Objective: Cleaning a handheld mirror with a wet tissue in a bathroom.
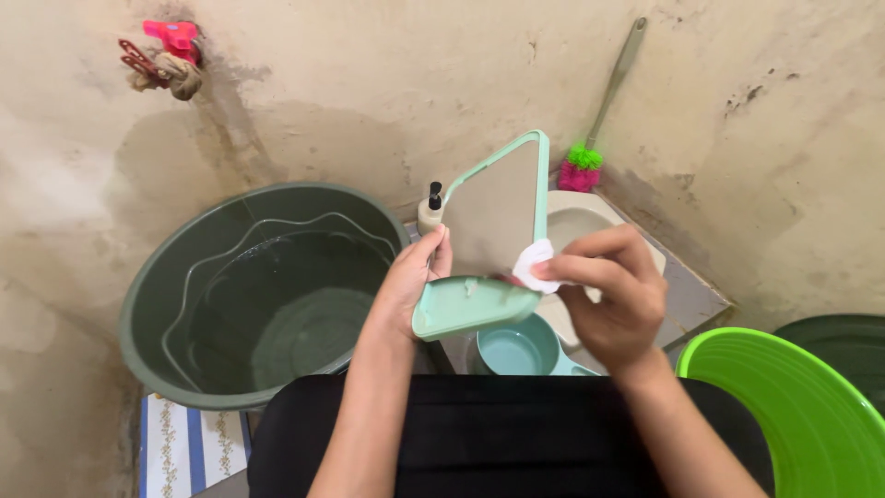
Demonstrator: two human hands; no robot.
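Holding a mint-framed mirror upright above the dark water tub, left hand is gripping its base edge; right hand is pinching a white wipe against the frame. Likely light, stiff, fragile glass; frame is the safest hold.

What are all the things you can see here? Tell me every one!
Mirror: one, mint-green frame and base, held up in the middle.
White pad: one, white, pressed on the mirror's lower right edge.
Big tub: one, dark green, water inside, left.
Pump bottle: one, cream with black top, behind the mirror.
Scoop: one, pale blue, below the mirror.
Brush: one, pink and green bristles, leaning in the corner.
Basin: one, bright green, lower right.
Tap: one, pink, on the wall, upper left.
Left hand: holds the mirror's base.
Right hand: holds the white pad.
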